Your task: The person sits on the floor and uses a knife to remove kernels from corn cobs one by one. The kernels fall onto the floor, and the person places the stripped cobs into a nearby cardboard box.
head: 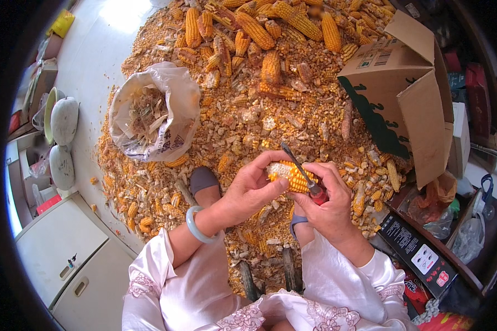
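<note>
A partly shelled ear of corn (294,176) is held between my two hands, its left part stripped to the pale cob and its right part still bearing yellow kernels. My left hand (252,186) grips the stripped end, the thumb lying along the near side. In my right hand (329,196) is a screwdriver (300,167) with a red handle; its dark metal shaft lies slantwise across the ear. The fingers of that hand also touch the ear's right end. Loose kernels and cob pieces (240,120) cover the floor beneath and beyond both hands.
A white plastic bag (178,120) with dry husks stands at left, and an open cardboard box (424,111) at right. Whole corn ears (254,31) lie on the heap's far side. Winter melons (62,167) and a white cabinet (62,244) are at far left; my feet rest among the kernels.
</note>
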A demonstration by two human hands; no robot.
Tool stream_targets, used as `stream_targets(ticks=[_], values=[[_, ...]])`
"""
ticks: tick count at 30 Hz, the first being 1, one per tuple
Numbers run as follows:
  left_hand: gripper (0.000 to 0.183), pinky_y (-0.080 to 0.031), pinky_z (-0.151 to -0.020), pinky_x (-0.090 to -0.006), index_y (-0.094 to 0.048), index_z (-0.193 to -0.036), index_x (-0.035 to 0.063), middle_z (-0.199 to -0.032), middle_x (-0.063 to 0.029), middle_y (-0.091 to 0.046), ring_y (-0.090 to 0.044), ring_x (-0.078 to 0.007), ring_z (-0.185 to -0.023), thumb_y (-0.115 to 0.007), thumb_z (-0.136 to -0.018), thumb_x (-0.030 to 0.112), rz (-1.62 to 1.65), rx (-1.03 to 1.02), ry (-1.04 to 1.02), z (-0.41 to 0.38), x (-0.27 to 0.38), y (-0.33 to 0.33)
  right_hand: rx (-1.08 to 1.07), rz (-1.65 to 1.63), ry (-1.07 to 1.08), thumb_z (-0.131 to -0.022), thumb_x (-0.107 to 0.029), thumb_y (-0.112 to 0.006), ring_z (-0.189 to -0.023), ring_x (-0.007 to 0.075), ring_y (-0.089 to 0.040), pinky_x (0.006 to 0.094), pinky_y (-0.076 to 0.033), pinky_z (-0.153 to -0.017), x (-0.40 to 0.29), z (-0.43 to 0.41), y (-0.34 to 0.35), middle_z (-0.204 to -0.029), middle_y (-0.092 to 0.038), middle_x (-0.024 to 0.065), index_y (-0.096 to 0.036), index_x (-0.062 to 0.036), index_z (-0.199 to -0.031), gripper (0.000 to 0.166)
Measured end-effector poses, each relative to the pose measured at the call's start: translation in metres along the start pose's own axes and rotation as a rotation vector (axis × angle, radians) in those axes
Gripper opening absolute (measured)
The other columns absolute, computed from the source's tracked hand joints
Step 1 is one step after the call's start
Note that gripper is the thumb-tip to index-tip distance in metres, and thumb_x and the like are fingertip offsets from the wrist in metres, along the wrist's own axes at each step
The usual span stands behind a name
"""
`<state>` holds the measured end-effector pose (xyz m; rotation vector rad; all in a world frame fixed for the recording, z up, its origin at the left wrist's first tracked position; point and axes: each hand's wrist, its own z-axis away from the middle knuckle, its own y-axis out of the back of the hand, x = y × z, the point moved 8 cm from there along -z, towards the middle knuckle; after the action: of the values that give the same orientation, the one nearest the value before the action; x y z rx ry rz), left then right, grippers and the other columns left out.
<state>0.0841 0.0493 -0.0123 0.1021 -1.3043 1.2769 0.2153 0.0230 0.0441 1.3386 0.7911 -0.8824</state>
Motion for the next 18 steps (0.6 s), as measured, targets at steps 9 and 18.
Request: stream_targets(ticks=[9, 18], values=[[0.034, -0.048, -0.097, -0.0325, -0.045, -0.130, 0.0039, -0.126, -0.0089, -0.053, -0.055, -0.0176, -0.116, -0.053, -0.098, 0.012, 0.359, 0.040, 0.060, -0.003, -0.002, -0.002, 0.086, -0.011, 0.057, -0.069, 0.002, -0.079, -0.094, 0.0268, -0.063, 0.0337, -0.052, -0.078, 0.001, 0.000, 0.003, -0.108, -0.058, 0.0128, -0.058, -0.0043, -0.115, 0.051], [0.071, -0.040, -0.106, -0.0366, -0.019, -0.148, 0.0067, -0.137, -0.0159, -0.045, -0.049, -0.0237, -0.125, -0.062, -0.091, 0.004, 0.092, -0.076, -0.186, 0.002, 0.022, -0.006, 0.004, -0.859, -0.443, -0.086, -0.007, -0.072, -0.095, 0.0160, -0.062, 0.0273, -0.053, -0.078, 0.043, 0.011, -0.014, -0.112, -0.058, 0.0104, -0.050, 0.0019, -0.124, 0.045]])
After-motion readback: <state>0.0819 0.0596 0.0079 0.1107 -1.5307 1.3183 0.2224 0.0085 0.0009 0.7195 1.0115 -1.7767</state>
